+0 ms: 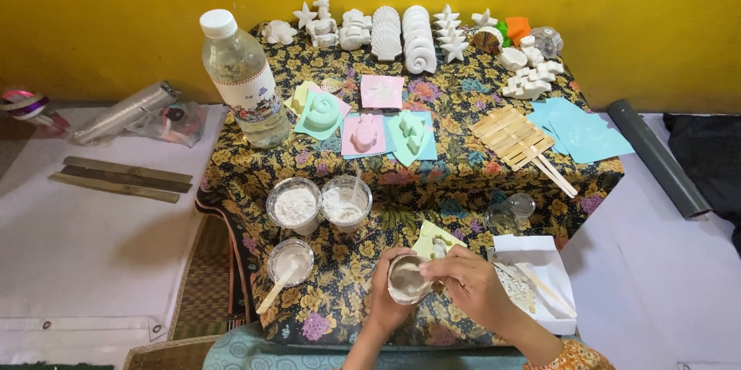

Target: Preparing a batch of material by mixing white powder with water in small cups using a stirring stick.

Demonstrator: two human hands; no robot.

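While tilted, cup (407, 280) between both hands.

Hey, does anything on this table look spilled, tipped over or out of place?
Nothing looks spilled. The left hand tilts a small cup of white paste toward a pale mold, and two wooden sticks jut past their neat stack.

A plastic water bottle (241, 81) stands beside white plaster figures (401, 34).

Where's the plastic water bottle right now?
In the head view, the plastic water bottle stands upright at the far left of the floral-covered table, just left of the green mold and beyond the two cups of white powder.
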